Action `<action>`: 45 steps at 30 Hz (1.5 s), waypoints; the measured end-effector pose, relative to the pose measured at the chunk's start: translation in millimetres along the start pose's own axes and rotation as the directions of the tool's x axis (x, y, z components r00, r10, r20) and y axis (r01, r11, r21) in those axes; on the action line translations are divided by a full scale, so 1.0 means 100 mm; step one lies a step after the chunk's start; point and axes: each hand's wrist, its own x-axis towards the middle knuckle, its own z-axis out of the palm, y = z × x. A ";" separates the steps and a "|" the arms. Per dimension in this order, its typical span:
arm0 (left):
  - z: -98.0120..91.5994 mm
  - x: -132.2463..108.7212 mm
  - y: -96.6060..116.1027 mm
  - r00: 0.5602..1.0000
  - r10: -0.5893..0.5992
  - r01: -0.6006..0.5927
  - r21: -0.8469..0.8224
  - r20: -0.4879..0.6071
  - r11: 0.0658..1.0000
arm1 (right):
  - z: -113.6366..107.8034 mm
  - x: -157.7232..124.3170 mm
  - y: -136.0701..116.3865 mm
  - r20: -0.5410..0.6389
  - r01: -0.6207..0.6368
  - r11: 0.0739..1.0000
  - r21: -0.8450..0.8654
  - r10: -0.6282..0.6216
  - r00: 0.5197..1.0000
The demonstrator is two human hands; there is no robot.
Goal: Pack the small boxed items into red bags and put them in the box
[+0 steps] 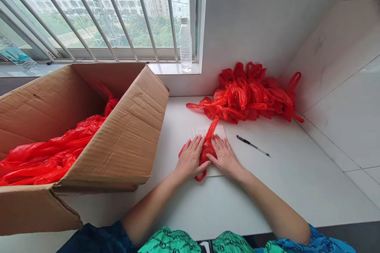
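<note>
A crumpled red plastic bag (208, 148) lies on a white sheet of paper (214, 172) on the white tabletop (178, 205). My left hand (190, 157) rests flat on the bag's left side, fingers stretched forward. From the other side, my right hand (225, 155) presses on it, also with fingers extended. One end of the bag sticks out beyond the fingertips, and a red loop shows below my left thumb. Parts of the bag and paper are hidden under both hands.
A large open cardboard box (127, 126) with red bags (53, 158) inside stands at left. A pile of red bags (249, 95) sits against the back wall. A pen (253, 145) lies right of my hands. A clear bottle (185, 45) stands on the windowsill; another bottle (18, 57) leans at far left.
</note>
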 end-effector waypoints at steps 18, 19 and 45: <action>0.00 0.00 0.01 1.000 -0.009 0.009 -0.015 0.005 1.000 | -0.01 -0.01 -0.01 0.007 -0.008 1.000 0.006 0.008 1.000; 0.00 0.00 0.01 1.000 -0.008 0.008 -0.019 0.004 1.000 | -0.02 0.00 -0.01 0.009 -0.009 1.000 0.006 0.009 1.000; -0.26 0.00 0.04 0.990 -0.122 0.100 -0.269 -0.067 0.958 | -0.24 -0.01 0.11 -0.095 0.016 0.937 0.349 0.019 0.995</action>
